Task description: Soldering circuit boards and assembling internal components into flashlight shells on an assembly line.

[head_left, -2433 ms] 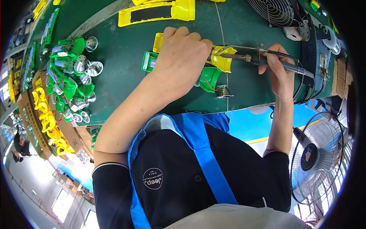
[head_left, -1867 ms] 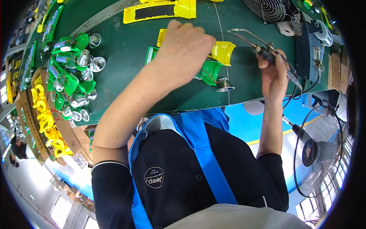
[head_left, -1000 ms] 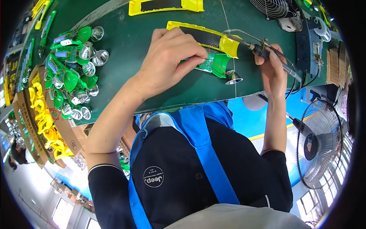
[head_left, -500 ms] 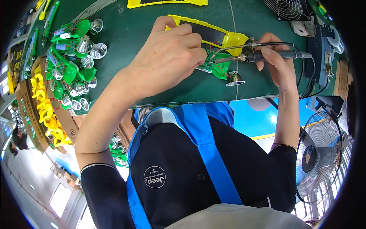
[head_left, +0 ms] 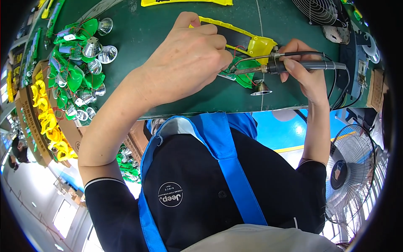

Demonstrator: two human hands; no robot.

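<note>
My right hand (head_left: 310, 79) grips a soldering iron (head_left: 275, 66) with a thin metal feed tube (head_left: 252, 58) running alongside it. The iron's tip touches, or hovers just over, a green circuit board piece (head_left: 244, 79) lying on the bench. A silver cone reflector (head_left: 262, 88) sits beside that piece. My left hand (head_left: 189, 61) has its fingers curled at the board's left end; whatever they pinch is hidden beneath them. Just behind lies a yellow plastic casing (head_left: 261, 45) with a dark inner panel, partly covered by my left hand. Thin red wires show near the board.
Several green lamp assemblies with silver reflectors (head_left: 92, 47) are piled at the left of the green bench (head_left: 134, 31). Yellow parts (head_left: 50, 122) fill a carton beyond the bench's left edge. Another yellow casing (head_left: 187, 2) lies at the back. A small fan (head_left: 317, 10) and cables (head_left: 336, 86) occupy the right.
The soldering iron has shifted slightly down, its tip still at the green board. My left hand has moved a little to the right, and the reflector has tilted slightly.
</note>
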